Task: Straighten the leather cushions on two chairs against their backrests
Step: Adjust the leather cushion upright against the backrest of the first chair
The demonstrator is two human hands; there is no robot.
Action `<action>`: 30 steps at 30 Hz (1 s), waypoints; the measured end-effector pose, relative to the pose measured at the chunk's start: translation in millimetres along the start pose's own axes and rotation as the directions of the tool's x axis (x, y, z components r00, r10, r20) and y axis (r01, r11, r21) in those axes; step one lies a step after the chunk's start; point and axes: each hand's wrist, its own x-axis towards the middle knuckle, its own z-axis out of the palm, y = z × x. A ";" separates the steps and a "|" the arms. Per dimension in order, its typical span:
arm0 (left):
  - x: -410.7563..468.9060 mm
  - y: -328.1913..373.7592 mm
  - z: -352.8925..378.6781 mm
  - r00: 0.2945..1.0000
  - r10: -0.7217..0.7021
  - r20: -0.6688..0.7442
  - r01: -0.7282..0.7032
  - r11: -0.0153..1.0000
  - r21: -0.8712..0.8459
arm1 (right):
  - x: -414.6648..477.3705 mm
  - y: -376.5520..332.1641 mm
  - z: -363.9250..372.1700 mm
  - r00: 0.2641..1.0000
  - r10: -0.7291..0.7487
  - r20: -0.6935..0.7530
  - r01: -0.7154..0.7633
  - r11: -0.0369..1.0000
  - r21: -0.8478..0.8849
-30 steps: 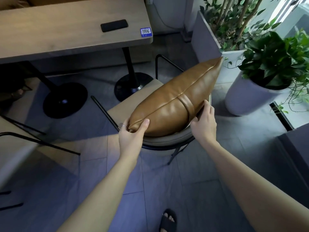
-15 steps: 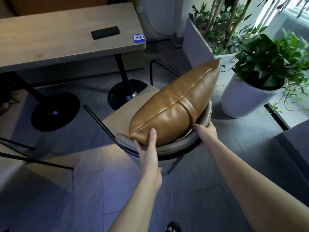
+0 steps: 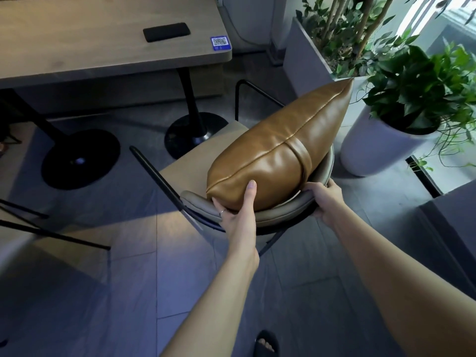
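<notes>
A tan leather cushion (image 3: pixel 280 148) with a band across its middle stands on edge on a beige chair (image 3: pixel 198 161), leaning along the curved grey backrest (image 3: pixel 280 215). My left hand (image 3: pixel 238 220) grips the cushion's near corner, thumb pressed on the leather and fingers underneath by the backrest. My right hand (image 3: pixel 325 199) is wrapped over the top of the backrest just right of the cushion. The far corner of the cushion points up toward the planters.
A wooden table (image 3: pixel 103 39) with a black phone (image 3: pixel 166 32) stands beyond the chair on round black bases (image 3: pixel 79 158). A white potted plant (image 3: pixel 381 148) and a grey planter (image 3: pixel 306 55) sit at the right. Black legs of another chair (image 3: pixel 51 233) show at left.
My left hand slid from the cushion's left end to its near corner. My right hand dropped from the cushion's side onto the backrest rim. The view shifted closer over the chair.
</notes>
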 end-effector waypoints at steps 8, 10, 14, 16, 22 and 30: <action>21.9 23.5 -40.9 0.995 0.092 -0.048 -0.091 0.995 0.034 | -31.9 13.4 36.5 0.999 0.029 0.033 -0.032 0.996 0.088; 29.3 31.9 -56.1 0.993 0.111 -0.047 -0.110 0.994 0.027 | -42.0 18.8 51.1 0.999 0.038 0.020 -0.039 0.994 0.103; 37.9 45.4 -81.7 0.991 0.122 -0.046 -0.121 0.992 0.037 | -56.6 29.3 76.1 0.999 0.042 -0.012 -0.041 0.995 0.089; 41.9 51.7 -91.5 0.991 0.123 -0.051 -0.120 0.992 0.046 | -61.9 33.7 87.2 0.999 0.039 -0.025 -0.037 0.996 0.076; 47.0 54.9 -106.6 0.986 0.156 -0.063 -0.152 0.986 0.067 | -73.7 43.0 100.7 0.992 0.042 -0.116 -0.037 0.998 0.044; 46.3 56.4 -101.4 0.982 0.173 -0.072 -0.167 0.983 0.072 | -70.4 44.8 105.3 0.988 0.036 -0.152 -0.016 0.991 0.136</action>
